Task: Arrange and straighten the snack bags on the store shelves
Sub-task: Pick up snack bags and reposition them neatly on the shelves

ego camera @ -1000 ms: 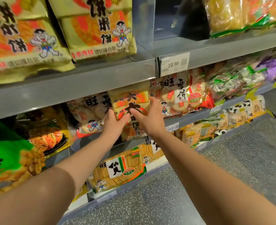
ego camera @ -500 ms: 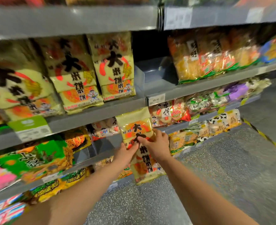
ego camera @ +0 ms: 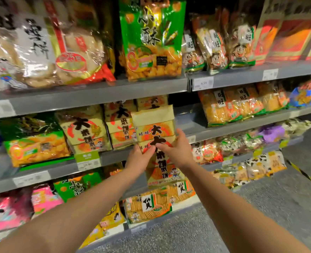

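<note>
Snack aisle. Grey metal shelving (ego camera: 114, 92) in several tiers, packed with bags. A person faces it with both bare arms stretched forward.

Item in hand: a tall pale-yellow plastic snack bag (ego camera: 155, 128) with orange circles and bold black characters, roughly upright. Its top half stands in front of a row of matching yellow bags (ego camera: 85, 130) on the middle tier. Its lower half hangs past that tier's front edge and covers part of the tier below. The bag looks carried by the hands alone; whether its back touches the ledge, I cannot tell.

Left hand (ego camera: 138, 160): holds the bag's left edge at about mid-height, thumb laid across the front, other fingers hidden behind the bag.

Right hand (ego camera: 179, 150): holds the right edge at the same height, thumb on the front, fingers wrapped round the side and pointing up. The two thumb tips nearly meet.

Surroundings:
- Top tier: a green foil bag of puffed corn snacks (ego camera: 151, 39), with a clear bag of round pale rice crackers (ego camera: 41, 52) to its left.
- Right of the hands: clear bags of orange cracker sticks (ego camera: 233, 105).
- A green-and-white price label (ego camera: 88, 159) is clipped to the ledge under the yellow row.
- Lowest tier: a clear bag of square golden crackers (ego camera: 151, 205).
- Speckled grey floor (ego camera: 260, 216) runs along the aisle.
</note>
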`<action>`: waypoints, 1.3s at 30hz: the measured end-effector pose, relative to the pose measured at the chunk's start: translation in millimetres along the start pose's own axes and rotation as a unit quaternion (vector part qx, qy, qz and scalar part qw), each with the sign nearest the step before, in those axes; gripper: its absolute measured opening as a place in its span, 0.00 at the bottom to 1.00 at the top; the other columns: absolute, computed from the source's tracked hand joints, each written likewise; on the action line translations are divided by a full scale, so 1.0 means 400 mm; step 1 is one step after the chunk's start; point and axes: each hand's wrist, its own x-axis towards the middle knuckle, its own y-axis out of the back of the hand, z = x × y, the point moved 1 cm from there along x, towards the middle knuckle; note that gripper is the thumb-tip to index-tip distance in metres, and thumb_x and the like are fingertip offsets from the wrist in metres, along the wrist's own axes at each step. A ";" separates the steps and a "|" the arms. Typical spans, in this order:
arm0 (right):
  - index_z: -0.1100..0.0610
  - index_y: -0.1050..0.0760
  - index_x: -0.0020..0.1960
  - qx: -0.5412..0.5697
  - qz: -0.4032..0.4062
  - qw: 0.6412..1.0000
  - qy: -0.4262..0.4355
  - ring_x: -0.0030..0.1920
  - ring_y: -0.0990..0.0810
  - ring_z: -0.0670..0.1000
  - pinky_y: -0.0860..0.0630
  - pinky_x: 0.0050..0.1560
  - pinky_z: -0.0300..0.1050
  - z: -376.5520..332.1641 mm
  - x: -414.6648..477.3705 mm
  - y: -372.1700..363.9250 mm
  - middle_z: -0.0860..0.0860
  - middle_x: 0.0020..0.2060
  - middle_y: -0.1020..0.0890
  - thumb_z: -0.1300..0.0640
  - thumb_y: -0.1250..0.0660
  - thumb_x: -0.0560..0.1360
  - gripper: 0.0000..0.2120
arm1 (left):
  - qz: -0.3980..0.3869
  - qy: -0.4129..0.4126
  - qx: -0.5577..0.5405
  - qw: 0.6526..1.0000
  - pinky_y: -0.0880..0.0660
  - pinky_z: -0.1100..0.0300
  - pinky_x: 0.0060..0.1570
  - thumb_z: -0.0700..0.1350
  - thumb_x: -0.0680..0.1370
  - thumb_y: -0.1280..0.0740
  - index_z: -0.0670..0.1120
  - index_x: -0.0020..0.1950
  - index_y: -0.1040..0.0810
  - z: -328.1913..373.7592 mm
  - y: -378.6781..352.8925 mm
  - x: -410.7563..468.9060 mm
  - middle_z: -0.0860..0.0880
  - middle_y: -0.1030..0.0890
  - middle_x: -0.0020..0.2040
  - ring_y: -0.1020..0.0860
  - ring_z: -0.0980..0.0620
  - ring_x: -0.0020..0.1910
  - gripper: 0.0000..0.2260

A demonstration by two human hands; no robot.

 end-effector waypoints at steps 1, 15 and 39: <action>0.42 0.32 0.56 0.000 -0.003 1.000 0.021 0.54 0.21 0.49 0.25 0.57 0.58 -0.020 0.011 -0.010 0.42 0.52 0.20 0.32 0.28 0.56 0.33 | 0.015 -0.022 0.011 1.000 0.28 0.48 0.61 0.63 0.75 0.41 0.47 0.76 0.50 0.011 0.026 0.001 0.45 0.42 0.75 0.32 0.43 0.67 0.36; 0.55 0.37 0.67 0.077 -0.045 0.992 0.090 0.62 0.27 0.49 0.28 0.63 0.48 -0.174 0.159 -0.184 0.51 0.63 0.27 0.55 0.22 0.64 0.38 | 0.056 -0.122 0.008 0.991 0.37 0.64 0.56 0.50 0.81 0.44 0.52 0.75 0.51 0.026 0.272 0.072 0.57 0.33 0.63 0.32 0.56 0.61 0.25; 0.47 0.36 0.61 0.129 -0.152 0.969 0.143 0.51 0.25 0.29 0.28 0.49 0.25 -0.148 0.226 -0.184 0.38 0.53 0.25 0.57 0.27 0.70 0.26 | 0.236 -0.187 0.157 0.941 0.36 0.53 0.65 0.57 0.77 0.39 0.47 0.75 0.50 0.034 0.289 0.120 0.45 0.42 0.74 0.37 0.47 0.70 0.33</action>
